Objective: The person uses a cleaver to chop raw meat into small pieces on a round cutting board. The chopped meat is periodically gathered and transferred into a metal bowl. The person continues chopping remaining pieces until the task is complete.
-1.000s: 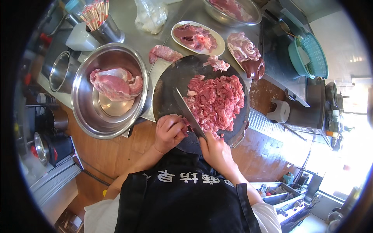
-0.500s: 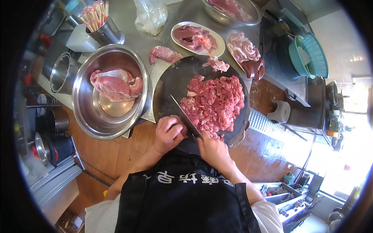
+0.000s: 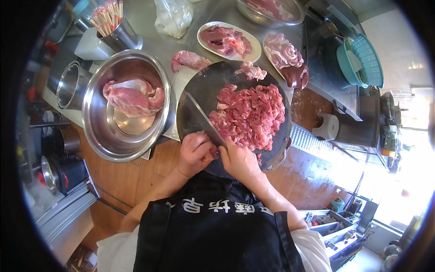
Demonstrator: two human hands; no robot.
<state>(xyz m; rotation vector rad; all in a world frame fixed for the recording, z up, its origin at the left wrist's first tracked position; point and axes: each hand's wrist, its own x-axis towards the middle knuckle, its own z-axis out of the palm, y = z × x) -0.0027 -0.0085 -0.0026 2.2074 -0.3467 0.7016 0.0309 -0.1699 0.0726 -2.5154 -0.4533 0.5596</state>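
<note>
On the round dark cutting board [image 3: 195, 81] lies a heap of sliced red meat [image 3: 249, 115]. My right hand [image 3: 241, 159] grips the handle of a cleaver [image 3: 203, 119], whose wide blade points away and to the left, along the heap's left side. Close by its left, my left hand [image 3: 197, 152] is closed with curled fingers on a piece of raw meat [image 3: 214, 152], mostly hidden under the fingers. A pale trimmed scrap [image 3: 251, 71] rests near the board's far edge.
Left of the board stands a steel basin [image 3: 93, 131] with a large meat chunk [image 3: 136, 97]. Beyond are another meat piece [image 3: 189, 61], an oval plate of meat [image 3: 256, 53], a second plate with meat and liver [image 3: 297, 77], and a steel bowl [image 3: 253, 18].
The cleaver has shifted left, and its blade shows more of its flat side. My right hand has moved left toward my left hand, which stays about where it was.
</note>
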